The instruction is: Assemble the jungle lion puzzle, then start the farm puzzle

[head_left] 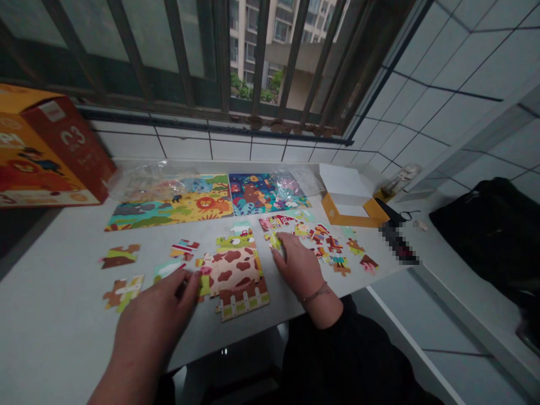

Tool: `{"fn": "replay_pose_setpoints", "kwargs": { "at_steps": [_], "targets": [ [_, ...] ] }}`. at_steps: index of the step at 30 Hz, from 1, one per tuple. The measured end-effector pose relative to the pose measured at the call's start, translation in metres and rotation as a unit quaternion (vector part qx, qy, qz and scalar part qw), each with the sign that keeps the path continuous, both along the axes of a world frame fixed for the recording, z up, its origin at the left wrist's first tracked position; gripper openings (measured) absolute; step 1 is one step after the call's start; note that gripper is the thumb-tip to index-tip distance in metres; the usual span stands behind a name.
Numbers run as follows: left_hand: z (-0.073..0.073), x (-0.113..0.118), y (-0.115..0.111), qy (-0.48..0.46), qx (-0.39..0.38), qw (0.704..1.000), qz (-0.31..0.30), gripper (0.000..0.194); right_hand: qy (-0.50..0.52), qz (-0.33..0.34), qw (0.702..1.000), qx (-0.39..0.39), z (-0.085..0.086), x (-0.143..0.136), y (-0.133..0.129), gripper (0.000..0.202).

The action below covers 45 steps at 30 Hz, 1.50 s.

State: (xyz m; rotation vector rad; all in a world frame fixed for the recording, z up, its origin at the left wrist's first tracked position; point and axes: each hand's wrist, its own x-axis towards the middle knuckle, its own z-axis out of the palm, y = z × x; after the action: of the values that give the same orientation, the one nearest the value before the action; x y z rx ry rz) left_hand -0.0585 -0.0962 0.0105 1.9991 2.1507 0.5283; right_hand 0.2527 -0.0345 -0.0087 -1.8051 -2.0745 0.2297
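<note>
A partly joined jigsaw puzzle of a spotted cow (pixel 236 273) lies on the white counter. At its left edge my left hand (pixel 154 315) is closed, thumb and forefinger pinched on a puzzle piece (pixel 205 284) by the cow's nose. To the right of the cow, my right hand (pixel 297 261) has its thumb and fingertips closed on a green puzzle piece (pixel 275 241); its fingers partly hide it. Beyond that hand loose puzzle pieces (pixel 333 243) lie in a spread. A brown piece (pixel 121 256) and a brown-and-green piece (pixel 126 292) lie at the left.
Two picture sheets, a yellow savanna one (pixel 189 202) and a blue night one (pixel 264 194), lie behind, with clear plastic bags (pixel 156 177) on them. An open yellow box (pixel 354 216) stands back right, a large orange box (pixel 46 152) left. A black bag (pixel 485 242) lies right.
</note>
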Motion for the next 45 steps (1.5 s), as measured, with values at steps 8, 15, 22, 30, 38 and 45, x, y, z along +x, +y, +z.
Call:
{"fn": "replay_pose_setpoints", "kwargs": {
  "at_steps": [8, 15, 22, 30, 38, 45],
  "targets": [
    [-0.024, 0.014, 0.006, -0.016, 0.140, 0.973, -0.182, 0.035, 0.031, 0.017, 0.999, 0.039, -0.008, 0.005, -0.006, 0.039],
    [-0.041, 0.022, 0.004, 0.000, 0.131, 0.965, -0.228, 0.033, 0.107, 0.038, 0.992, 0.053, -0.011, 0.014, 0.000, 0.042],
    [-0.034, 0.023, 0.003, -0.013, 0.121, 0.964, -0.236, 0.030, 0.200, 0.052, 0.978, 0.023, 0.001, 0.023, 0.006, 0.033],
    [-0.031, 0.025, 0.002, -0.032, 0.115, 0.956, -0.267, 0.024, 0.291, 0.185, 0.934, -0.094, 0.044, -0.027, 0.052, 0.040],
    [-0.029, 0.029, -0.004, -0.059, 0.109, 0.953, -0.278, 0.032, 0.203, 0.302, 0.920, -0.146, 0.034, -0.111, 0.091, 0.019],
    [-0.027, 0.031, -0.006, -0.074, 0.110, 0.954, -0.271, 0.032, 0.181, 0.302, 0.930, -0.102, 0.011, -0.112, 0.092, 0.022]
  ]
}}
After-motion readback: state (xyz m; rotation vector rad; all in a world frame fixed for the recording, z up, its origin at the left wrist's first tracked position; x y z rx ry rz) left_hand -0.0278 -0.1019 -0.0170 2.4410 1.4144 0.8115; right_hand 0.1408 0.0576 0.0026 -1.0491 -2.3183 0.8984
